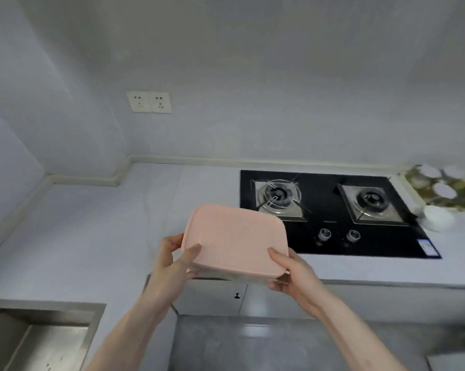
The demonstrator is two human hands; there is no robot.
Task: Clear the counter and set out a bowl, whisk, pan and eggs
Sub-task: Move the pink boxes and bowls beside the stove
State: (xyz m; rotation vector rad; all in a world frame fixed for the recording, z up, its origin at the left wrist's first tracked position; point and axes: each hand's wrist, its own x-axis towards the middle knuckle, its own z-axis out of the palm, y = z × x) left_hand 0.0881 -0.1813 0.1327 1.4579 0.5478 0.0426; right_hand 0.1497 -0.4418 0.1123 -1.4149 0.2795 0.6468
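Note:
A square container with a pink lid is held in the air over the front edge of the pale counter, just left of the stove. My left hand grips its left side, thumb on the lid and fingers under the base. My right hand grips its right front corner the same way. The container's clear lower part is mostly hidden behind the lid and my hands. No bowl, whisk, pan or eggs can be made out with certainty.
A black two-burner gas stove is set into the counter on the right. Beyond it lie a patterned tray with white dishes and a white cup. A steel sink is at lower left. Wall sockets sit above the counter.

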